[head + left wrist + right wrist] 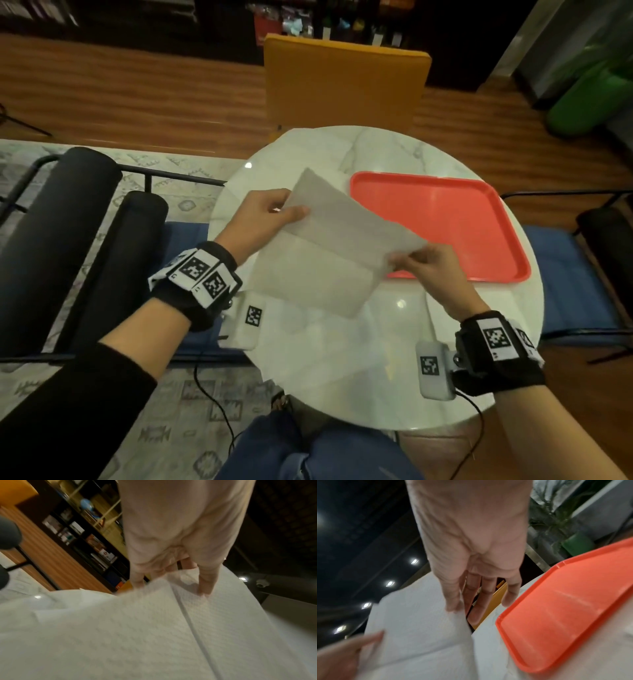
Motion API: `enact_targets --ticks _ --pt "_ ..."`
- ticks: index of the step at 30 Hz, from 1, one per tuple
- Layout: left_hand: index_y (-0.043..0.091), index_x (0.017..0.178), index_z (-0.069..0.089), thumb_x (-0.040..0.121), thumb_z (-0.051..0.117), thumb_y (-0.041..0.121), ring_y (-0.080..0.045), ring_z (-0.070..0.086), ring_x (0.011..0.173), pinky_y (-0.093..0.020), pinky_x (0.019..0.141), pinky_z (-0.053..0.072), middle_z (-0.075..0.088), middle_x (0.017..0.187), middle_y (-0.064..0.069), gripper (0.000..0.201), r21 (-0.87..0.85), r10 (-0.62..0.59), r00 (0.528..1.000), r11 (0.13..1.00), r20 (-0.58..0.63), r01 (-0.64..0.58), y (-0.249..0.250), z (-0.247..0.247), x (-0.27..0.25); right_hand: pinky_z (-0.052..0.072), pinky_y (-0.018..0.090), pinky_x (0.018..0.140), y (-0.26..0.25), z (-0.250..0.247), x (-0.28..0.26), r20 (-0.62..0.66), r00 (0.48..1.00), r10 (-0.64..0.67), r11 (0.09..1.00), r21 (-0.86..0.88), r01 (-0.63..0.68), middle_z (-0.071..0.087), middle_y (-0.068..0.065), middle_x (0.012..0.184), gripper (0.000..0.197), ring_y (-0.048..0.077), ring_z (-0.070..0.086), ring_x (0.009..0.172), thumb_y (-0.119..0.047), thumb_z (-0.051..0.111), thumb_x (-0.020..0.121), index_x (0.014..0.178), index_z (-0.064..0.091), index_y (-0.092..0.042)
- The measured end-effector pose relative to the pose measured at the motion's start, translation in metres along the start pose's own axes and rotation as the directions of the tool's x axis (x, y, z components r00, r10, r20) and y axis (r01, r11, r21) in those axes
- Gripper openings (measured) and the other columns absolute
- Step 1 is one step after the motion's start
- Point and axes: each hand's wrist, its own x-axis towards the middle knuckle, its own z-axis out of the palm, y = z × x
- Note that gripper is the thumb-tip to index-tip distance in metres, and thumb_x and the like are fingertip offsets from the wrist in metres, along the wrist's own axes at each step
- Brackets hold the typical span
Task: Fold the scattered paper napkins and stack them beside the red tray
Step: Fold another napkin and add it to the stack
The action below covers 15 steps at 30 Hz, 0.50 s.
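Note:
A white paper napkin [329, 246] is held up above the round marble table [370, 150], bent along a crease across its middle. My left hand [274, 212] pinches its upper left edge, thumb on top; the left wrist view shows the thumb [205, 582] pressing the napkin [154, 628]. At the napkin's right corner my right hand [418, 260] pinches between thumb and fingers; the right wrist view shows that hand [462, 601] on the napkin [419, 622]. The red tray [445, 219] [565, 608] lies empty on the right. More flat napkins [329, 349] lie on the table beneath.
An orange chair [346, 82] stands behind the table. A black-framed chair with a blue cushion [102, 222] is on the left, another blue seat [568, 274] on the right. My knees [308, 452] are at the near edge.

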Motion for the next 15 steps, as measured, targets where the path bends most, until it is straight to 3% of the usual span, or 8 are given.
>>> enact_targets --ticks 2,4,6,9,12,15 --pt "0.006 0.095 0.070 0.085 0.067 0.016 -0.010 0.068 0.077 -0.020 0.070 0.054 0.072 0.091 -0.004 0.014 -0.062 -0.005 0.998 0.998 -0.060 0.001 -0.006 -0.009 -0.001 0.053 0.019 0.079 -0.007 0.003 0.004 -0.045 0.997 -0.060 0.994 0.090 0.064 0.075 -0.004 0.093 0.020 0.009 0.069 0.087 0.000 0.067 0.083 0.103 0.070 0.000" --pt "0.009 0.093 0.071 0.083 0.069 0.013 -0.009 0.069 0.080 -0.018 0.071 0.054 0.073 0.089 0.000 0.011 -0.106 0.010 0.995 0.994 -0.102 -0.021 -0.013 -0.014 -0.006 0.053 0.021 0.086 -0.008 0.010 0.004 -0.073 0.993 -0.097 0.990 0.097 0.104 0.073 0.004 0.102 0.023 0.013 0.068 0.095 0.000 0.067 0.083 0.106 0.070 -0.003" --pt "0.014 0.091 0.072 0.082 0.070 0.013 -0.010 0.069 0.084 -0.018 0.076 0.054 0.075 0.087 0.003 0.010 -0.114 0.005 0.993 0.993 -0.116 -0.019 -0.024 -0.016 -0.015 0.053 0.022 0.086 -0.001 0.017 0.001 -0.081 0.992 -0.102 0.988 0.111 0.110 0.074 0.002 0.101 0.023 0.012 0.068 0.095 0.001 0.067 0.083 0.105 0.070 -0.005" --pt "0.014 0.090 0.072 0.082 0.070 0.011 -0.005 0.068 0.083 -0.014 0.077 0.052 0.075 0.084 0.008 0.009 -0.081 -0.048 0.995 0.996 -0.085 0.041 -0.046 -0.013 -0.033 0.052 0.021 0.083 0.022 0.024 -0.009 -0.043 0.999 -0.033 0.996 0.086 0.037 0.074 -0.006 0.096 0.023 0.007 0.067 0.090 -0.001 0.067 0.083 0.102 0.072 -0.014" --pt "0.015 0.091 0.071 0.084 0.067 0.008 -0.003 0.069 0.081 -0.014 0.074 0.053 0.074 0.083 0.013 0.011 -0.085 -0.125 0.991 0.989 -0.042 0.121 -0.065 -0.006 -0.049 0.052 0.030 0.084 0.042 0.028 -0.018 0.024 0.999 0.039 0.999 0.035 -0.040 0.075 0.002 0.095 0.020 0.010 0.064 0.086 -0.001 0.065 0.085 0.097 0.073 -0.015" --pt "0.010 0.097 0.070 0.085 0.065 0.006 -0.008 0.070 0.080 -0.016 0.070 0.054 0.075 0.086 0.008 0.013 -0.133 -0.219 0.975 0.968 -0.026 0.214 -0.082 0.002 -0.061 0.050 0.016 0.074 0.056 0.030 -0.027 0.083 0.990 0.111 0.992 0.054 -0.116 0.073 -0.002 0.089 0.017 0.001 0.063 0.077 -0.001 0.063 0.087 0.098 0.072 -0.010"
